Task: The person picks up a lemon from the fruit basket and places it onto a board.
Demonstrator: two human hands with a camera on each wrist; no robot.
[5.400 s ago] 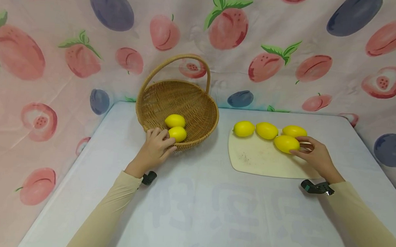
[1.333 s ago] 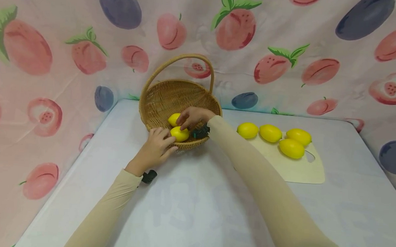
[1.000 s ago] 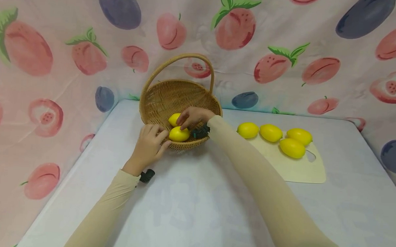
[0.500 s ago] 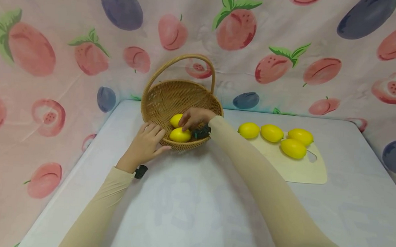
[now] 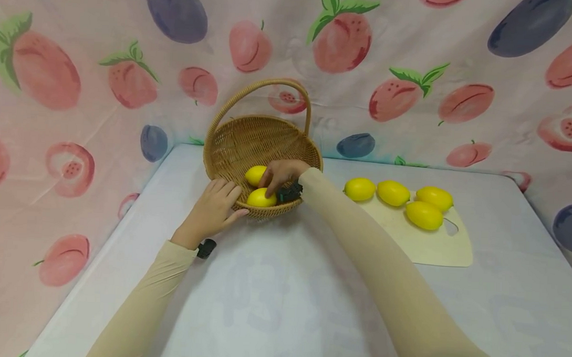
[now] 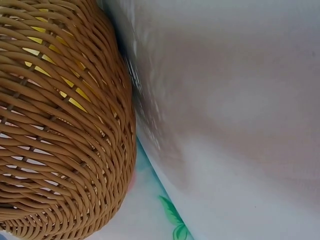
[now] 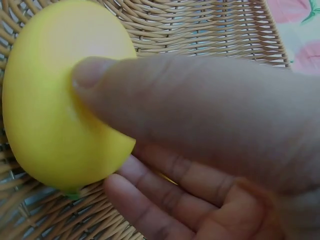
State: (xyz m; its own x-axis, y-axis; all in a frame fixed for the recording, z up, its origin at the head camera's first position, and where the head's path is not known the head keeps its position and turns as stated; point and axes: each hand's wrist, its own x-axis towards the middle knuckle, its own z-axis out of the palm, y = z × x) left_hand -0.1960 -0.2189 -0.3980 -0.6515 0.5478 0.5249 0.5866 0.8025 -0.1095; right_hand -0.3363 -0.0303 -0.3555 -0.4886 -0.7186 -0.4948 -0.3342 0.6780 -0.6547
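Observation:
In the head view, a wicker basket (image 5: 264, 133) with a tall handle holds two yellow lemons. My right hand (image 5: 286, 173) reaches into it and grips the front lemon (image 5: 260, 197), beside the rear lemon (image 5: 255, 175). The right wrist view shows my thumb pressed on the near side of the gripped lemon (image 7: 55, 110), with fingers behind it, partly hidden. My left hand (image 5: 209, 210) holds the basket's front-left rim, the thumb along the outside. In the left wrist view only the basket's woven outside (image 6: 65, 130) appears; that hand is out of sight.
At the right of the white-covered table (image 5: 281, 304) lies a cream cutting board (image 5: 430, 249) with several lemons (image 5: 424, 215) on and along its back part. A fruit-print cloth (image 5: 327, 80) hangs behind the table and along the left.
My right hand has come from the lemons on the board into the basket, then lowered onto the front lemon, which shifted slightly forward. My left hand has slid a little left along the rim.

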